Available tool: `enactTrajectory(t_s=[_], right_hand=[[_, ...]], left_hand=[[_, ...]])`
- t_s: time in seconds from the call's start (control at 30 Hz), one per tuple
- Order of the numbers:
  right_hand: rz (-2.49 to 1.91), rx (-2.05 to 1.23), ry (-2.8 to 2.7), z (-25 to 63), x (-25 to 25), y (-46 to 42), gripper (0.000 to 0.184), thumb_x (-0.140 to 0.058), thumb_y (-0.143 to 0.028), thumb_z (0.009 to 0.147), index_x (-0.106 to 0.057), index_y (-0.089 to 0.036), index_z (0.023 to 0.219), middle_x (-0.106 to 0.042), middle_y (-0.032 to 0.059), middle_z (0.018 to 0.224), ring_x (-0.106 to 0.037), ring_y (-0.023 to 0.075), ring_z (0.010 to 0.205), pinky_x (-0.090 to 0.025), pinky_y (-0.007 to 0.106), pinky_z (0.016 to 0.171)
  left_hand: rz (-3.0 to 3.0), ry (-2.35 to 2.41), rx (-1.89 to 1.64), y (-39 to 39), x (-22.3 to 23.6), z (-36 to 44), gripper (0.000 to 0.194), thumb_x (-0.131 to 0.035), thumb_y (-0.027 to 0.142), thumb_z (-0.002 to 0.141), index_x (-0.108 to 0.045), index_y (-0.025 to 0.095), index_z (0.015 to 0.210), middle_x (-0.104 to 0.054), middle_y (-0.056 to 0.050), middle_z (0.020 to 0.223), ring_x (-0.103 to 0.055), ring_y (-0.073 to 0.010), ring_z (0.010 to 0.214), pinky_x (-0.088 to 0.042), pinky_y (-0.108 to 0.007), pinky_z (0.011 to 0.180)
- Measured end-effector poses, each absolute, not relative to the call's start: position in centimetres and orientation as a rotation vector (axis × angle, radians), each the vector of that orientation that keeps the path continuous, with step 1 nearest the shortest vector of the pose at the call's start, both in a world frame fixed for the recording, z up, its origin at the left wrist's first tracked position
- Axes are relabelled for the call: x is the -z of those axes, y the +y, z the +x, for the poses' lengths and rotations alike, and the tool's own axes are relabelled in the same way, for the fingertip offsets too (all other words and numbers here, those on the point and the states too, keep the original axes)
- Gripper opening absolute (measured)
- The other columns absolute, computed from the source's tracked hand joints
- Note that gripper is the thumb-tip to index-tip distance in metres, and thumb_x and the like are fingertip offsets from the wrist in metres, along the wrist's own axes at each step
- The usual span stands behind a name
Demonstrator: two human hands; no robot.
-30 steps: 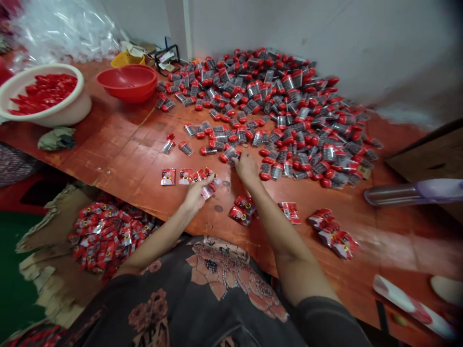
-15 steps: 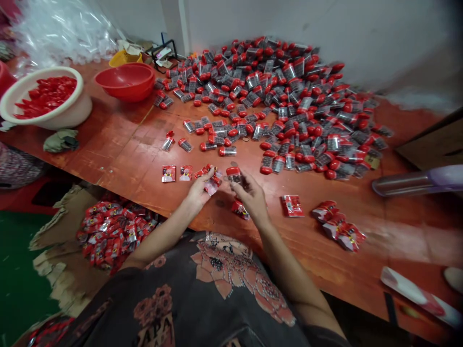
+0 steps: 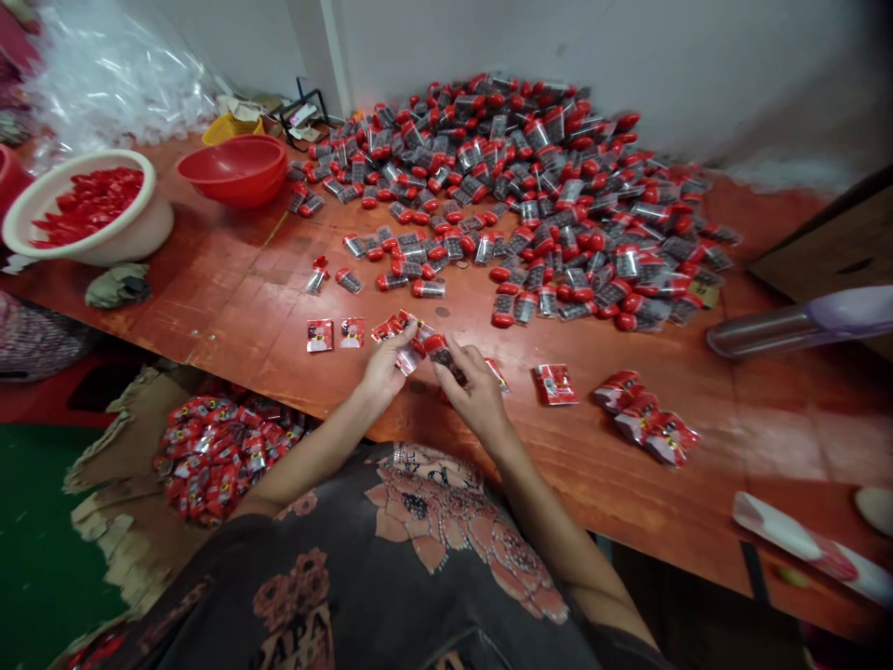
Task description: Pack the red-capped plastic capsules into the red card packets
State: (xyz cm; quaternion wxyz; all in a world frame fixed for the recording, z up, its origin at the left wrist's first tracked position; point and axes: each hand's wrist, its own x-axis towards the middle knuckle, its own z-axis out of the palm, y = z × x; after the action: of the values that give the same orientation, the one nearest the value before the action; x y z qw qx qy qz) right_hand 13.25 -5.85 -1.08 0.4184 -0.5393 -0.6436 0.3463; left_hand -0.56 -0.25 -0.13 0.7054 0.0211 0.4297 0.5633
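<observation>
My left hand [image 3: 385, 367] pinches a small red printed packet [image 3: 408, 346] near the front of the red table [image 3: 230, 288]. My right hand [image 3: 474, 391] is closed on a clear tube with a red cap [image 3: 441, 352], its capped end pointing at the packet. The two hands nearly touch. A big heap of the same red-capped tubes [image 3: 530, 177] fills the back of the table. Two flat packets [image 3: 335, 333] lie just left of my left hand.
A white basin of red caps [image 3: 87, 209] and a red bowl [image 3: 233, 167] stand at the back left. More red packets [image 3: 646, 419] lie at the right. A cardboard box of filled packets [image 3: 216, 447] sits below the table edge. A purple-ended cylinder [image 3: 802, 326] lies at right.
My right hand reached to the loose tubes, took one and drew it back to the left hand. The left hand kept its packet almost in place.
</observation>
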Motion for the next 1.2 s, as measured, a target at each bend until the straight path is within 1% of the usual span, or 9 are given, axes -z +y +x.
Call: enactTrajectory(t_s=[0.13, 0.23, 0.37, 0.5, 0.6, 0.8, 1.0, 1.1, 1.2], right_hand=[[-1.336, -1.039, -1.395, 13.3, 1.4, -5.7, 0.05, -0.059, -0.036, 0.088, -0.049, -0.032, 0.137, -0.063, 0.0046, 0.099, -0.059, 0.0182, 0.077, -0.051, 0.037, 0.073], [-1.287, -1.102, -1.405, 13.7, 1.2, -5.8, 0.041, -0.059, -0.035, 0.088, -0.056, -0.032, 0.129, -0.066, 0.0043, 0.103, -0.061, 0.0189, 0.083, -0.051, 0.038, 0.078], [-1.286, -0.998, -1.508, 14.3, 0.3, -6.1, 0.038, -0.057, -0.031, 0.089, -0.06, -0.036, 0.126, -0.064, 0.0038, 0.106, -0.061, 0.0204, 0.092, -0.049, 0.04, 0.084], [-1.328, -0.886, -1.544, 14.6, -0.4, -6.4, 0.039, -0.057, -0.03, 0.089, -0.061, -0.037, 0.127, -0.06, 0.0029, 0.094, -0.058, 0.0185, 0.082, -0.049, 0.037, 0.076], [-1.334, -0.942, -1.503, 14.7, -0.5, -6.4, 0.037, -0.058, -0.03, 0.088, -0.062, -0.035, 0.125, -0.061, 0.0025, 0.092, -0.058, 0.0182, 0.081, -0.049, 0.037, 0.075], [-1.289, -1.122, -1.355, 14.5, 0.0, -6.6, 0.036, -0.065, -0.033, 0.083, -0.062, -0.028, 0.119, -0.067, 0.004, 0.104, -0.061, 0.0176, 0.083, -0.05, 0.036, 0.078], [-1.26, -1.315, -1.181, 14.8, 0.3, -7.0, 0.028, -0.07, -0.037, 0.079, -0.07, -0.024, 0.103, -0.067, 0.0015, 0.084, -0.058, 0.0156, 0.068, -0.049, 0.031, 0.063], [-1.301, -1.202, -1.291, 15.1, -0.2, -7.1, 0.027, -0.069, -0.035, 0.08, -0.073, -0.027, 0.105, -0.06, 0.0001, 0.078, -0.055, 0.0157, 0.068, -0.047, 0.031, 0.063], [-1.358, -0.929, -1.479, 15.2, -0.9, -7.6, 0.03, -0.063, -0.031, 0.085, -0.071, -0.033, 0.114, -0.05, -0.0001, 0.076, -0.052, 0.0167, 0.072, -0.045, 0.033, 0.066]], left_hand=[[0.107, 0.971, -1.226, -0.5, 0.1, -0.4, 0.011, -0.076, 0.008, 0.067, -0.071, 0.011, 0.077, -0.073, -0.003, 0.074, -0.067, -0.0125, 0.064, -0.053, -0.025, 0.07], [0.152, 0.968, -1.253, -0.7, 0.1, -0.5, 0.017, -0.079, 0.008, 0.063, -0.07, 0.012, 0.077, -0.073, -0.003, 0.074, -0.067, -0.0126, 0.063, -0.054, -0.026, 0.07], [0.237, 0.936, -1.297, -0.9, -0.3, -0.4, 0.022, -0.084, 0.012, 0.057, -0.069, 0.013, 0.073, -0.072, -0.001, 0.071, -0.066, -0.0123, 0.063, -0.054, -0.026, 0.069], [0.347, 0.88, -1.315, -1.4, -0.9, -0.2, 0.024, -0.086, 0.016, 0.056, -0.067, 0.015, 0.07, -0.07, 0.001, 0.069, -0.066, -0.0117, 0.063, -0.055, -0.026, 0.069], [0.415, 0.868, -1.304, -1.7, -1.2, -0.2, 0.024, -0.086, 0.018, 0.057, -0.069, 0.016, 0.074, -0.071, 0.001, 0.073, -0.067, -0.0124, 0.067, -0.055, -0.026, 0.069], [0.533, 0.945, -1.236, -2.2, -1.3, -0.4, 0.025, -0.086, 0.014, 0.054, -0.068, 0.018, 0.072, -0.071, 0.001, 0.072, -0.065, -0.0123, 0.066, -0.054, -0.027, 0.071], [0.542, 0.951, -1.109, -2.2, -1.6, -1.2, 0.027, -0.085, 0.007, 0.05, -0.069, 0.016, 0.069, -0.069, 0.0, 0.07, -0.063, -0.0115, 0.063, -0.051, -0.024, 0.064], [0.509, 0.934, -1.144, -2.3, -1.9, -0.9, 0.028, -0.085, 0.006, 0.048, -0.067, 0.016, 0.067, -0.069, 0.001, 0.068, -0.063, -0.0111, 0.062, -0.051, -0.024, 0.064], [0.476, 0.937, -1.218, -2.7, -2.1, -0.2, 0.027, -0.084, 0.006, 0.051, -0.064, 0.017, 0.066, -0.067, 0.003, 0.067, -0.063, -0.0106, 0.062, -0.053, -0.025, 0.066]])
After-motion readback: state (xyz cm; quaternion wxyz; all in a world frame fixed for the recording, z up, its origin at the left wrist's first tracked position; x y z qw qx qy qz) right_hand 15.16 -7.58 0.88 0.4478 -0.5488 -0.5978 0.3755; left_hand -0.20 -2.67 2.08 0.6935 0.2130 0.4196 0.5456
